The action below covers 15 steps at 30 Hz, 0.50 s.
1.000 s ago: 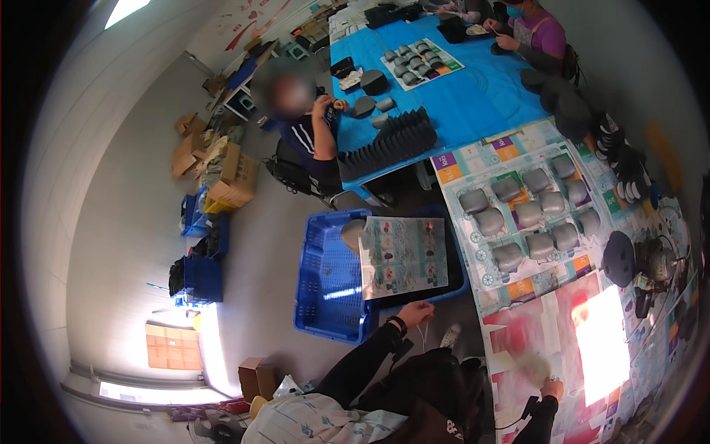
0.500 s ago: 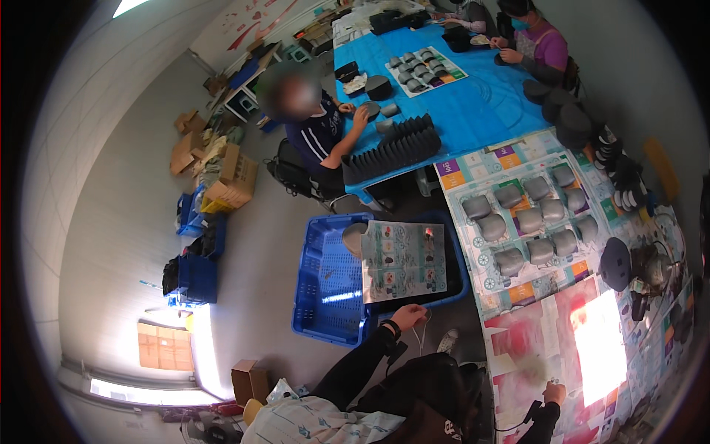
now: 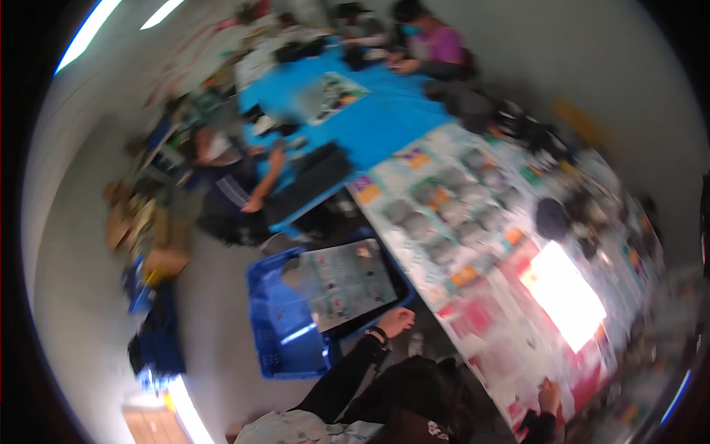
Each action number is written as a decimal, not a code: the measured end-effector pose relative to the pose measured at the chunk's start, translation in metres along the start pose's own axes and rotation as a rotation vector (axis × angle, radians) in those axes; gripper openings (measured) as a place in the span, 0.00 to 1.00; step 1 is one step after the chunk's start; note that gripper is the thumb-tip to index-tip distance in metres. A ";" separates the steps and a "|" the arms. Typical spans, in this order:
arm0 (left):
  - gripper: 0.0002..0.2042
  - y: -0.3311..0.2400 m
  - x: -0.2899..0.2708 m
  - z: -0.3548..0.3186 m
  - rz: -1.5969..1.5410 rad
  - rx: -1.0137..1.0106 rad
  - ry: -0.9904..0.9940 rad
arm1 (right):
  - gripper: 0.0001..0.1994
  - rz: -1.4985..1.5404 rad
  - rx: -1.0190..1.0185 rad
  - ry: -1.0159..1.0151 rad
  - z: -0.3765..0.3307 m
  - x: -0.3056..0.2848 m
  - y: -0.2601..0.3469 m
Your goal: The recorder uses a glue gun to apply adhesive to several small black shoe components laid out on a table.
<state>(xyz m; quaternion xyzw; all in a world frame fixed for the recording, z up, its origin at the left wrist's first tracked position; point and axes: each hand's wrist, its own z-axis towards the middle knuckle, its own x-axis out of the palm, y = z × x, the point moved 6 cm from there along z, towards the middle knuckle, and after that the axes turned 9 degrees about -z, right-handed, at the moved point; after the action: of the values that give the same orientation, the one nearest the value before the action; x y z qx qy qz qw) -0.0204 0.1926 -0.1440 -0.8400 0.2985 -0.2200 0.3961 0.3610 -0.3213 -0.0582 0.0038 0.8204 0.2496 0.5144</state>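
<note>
Motion blurs the picture. My left hand (image 3: 397,320), with a dark band at the wrist, is held curled in the air beside the blue crates. Whatever its fingers may hold cannot be made out. Over the near part of the right-hand table, my right hand (image 3: 549,397) has its fingers drawn together next to a red and white sheet (image 3: 510,337). No clear object shows in them. Several grey curved cap-like pieces (image 3: 441,250) lie in rows on a printed board farther up that table.
A blue crate (image 3: 257,325) stands left of the table, with a printed board (image 3: 351,285) across it. Co-workers (image 3: 436,44) sit around a blue-covered table (image 3: 384,100). Dark caps (image 3: 473,111) line the right side. Cartons (image 3: 166,248) stand along the left wall.
The whole view has swung, shifting the tables and crates leftward and blurring. A thin pale cord seen hanging by my left hand no longer shows. The seated co-worker at left has lowered an arm.
</note>
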 end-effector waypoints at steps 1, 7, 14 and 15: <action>0.14 -0.013 0.009 -0.005 0.058 0.178 0.047 | 0.22 0.027 -0.011 0.007 -0.019 -0.007 0.025; 0.18 -0.105 0.127 -0.010 0.829 0.271 0.179 | 0.20 -0.030 0.164 -0.125 -0.104 -0.040 0.051; 0.22 -0.077 0.331 0.033 1.267 0.533 0.420 | 0.18 0.105 0.388 -0.154 -0.184 -0.069 -0.017; 0.22 -0.074 0.354 0.035 1.283 0.523 0.418 | 0.18 0.147 0.386 -0.183 -0.192 -0.076 -0.024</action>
<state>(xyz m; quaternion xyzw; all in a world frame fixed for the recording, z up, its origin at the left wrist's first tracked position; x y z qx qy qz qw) 0.2811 0.0096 -0.0585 -0.3175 0.7399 -0.1645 0.5697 0.2405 -0.4401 0.0619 0.1846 0.8005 0.1234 0.5568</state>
